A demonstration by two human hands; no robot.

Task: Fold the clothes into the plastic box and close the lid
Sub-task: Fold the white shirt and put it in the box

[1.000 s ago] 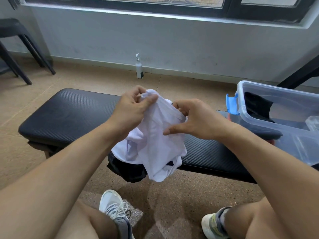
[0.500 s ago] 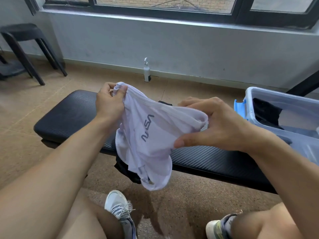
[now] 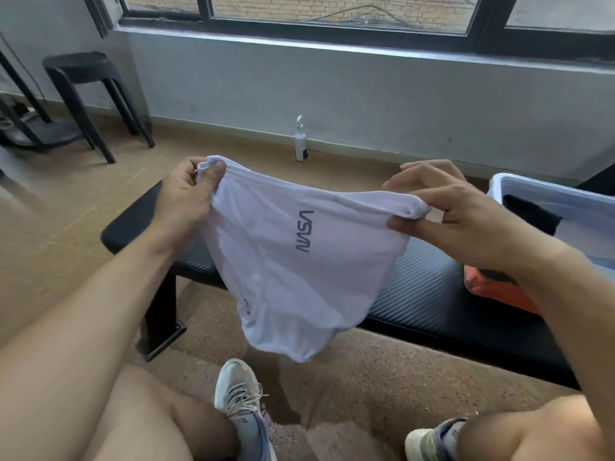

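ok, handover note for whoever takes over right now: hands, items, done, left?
Left hand pinches one top corner of the white NASA garment; right hand pinches the other, holding it spread in the air over the black bench.
Plastic box sits open at the right with a dark garment inside; no lid in view.
Done: one dark item in the box.
Left: fold the white garment, box it, close the lid.

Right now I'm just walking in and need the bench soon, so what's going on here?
A seated person is spreading a white NASA garment in the air over the black bench. The left hand pinches one top corner and the right hand pinches the other. The clear plastic box sits on the bench's right end, lid off, with a dark garment inside. Folding of the white piece has not begun.
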